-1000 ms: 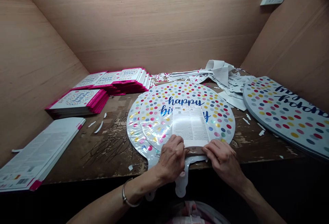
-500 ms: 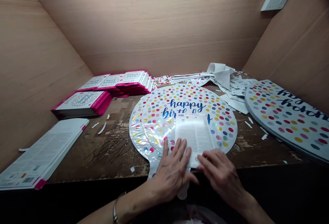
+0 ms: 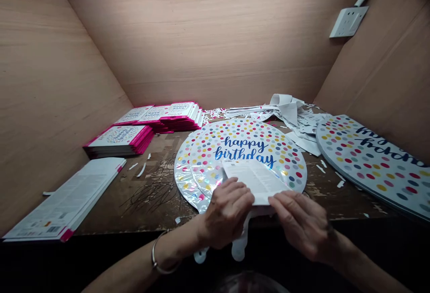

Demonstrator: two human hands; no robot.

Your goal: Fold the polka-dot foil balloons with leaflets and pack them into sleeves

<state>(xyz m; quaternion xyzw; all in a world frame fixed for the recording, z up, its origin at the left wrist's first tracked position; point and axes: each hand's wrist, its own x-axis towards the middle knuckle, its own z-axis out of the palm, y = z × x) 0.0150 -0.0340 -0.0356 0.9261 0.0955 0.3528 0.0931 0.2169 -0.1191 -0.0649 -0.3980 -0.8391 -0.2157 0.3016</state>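
Round white balloons (image 3: 208,149) with coloured dots and blue "happy birthday" lettering lie overlapped on the table, their tails hanging past the front edge. Over the lower part of the top one is a white printed packet (image 3: 257,181), its near edge raised. My left hand (image 3: 230,210) has its fingers curled round the packet's near left corner. At the near right corner, my right hand (image 3: 298,221) pinches the packet between thumb and fingers. A metal bangle circles my left wrist.
Pink-edged card packs (image 3: 117,137) are stacked at the back left, with long printed cards (image 3: 63,199) in front. White paper scraps (image 3: 289,111) lie at the back. More dotted balloons (image 3: 372,163) are piled on the right. Dark threads (image 3: 148,190) lie left of centre.
My left hand has gone from lying flat with spread fingers to gripping the packet's corner. The packet's near edge has been lifted and tilted. The view has tipped upward slightly.
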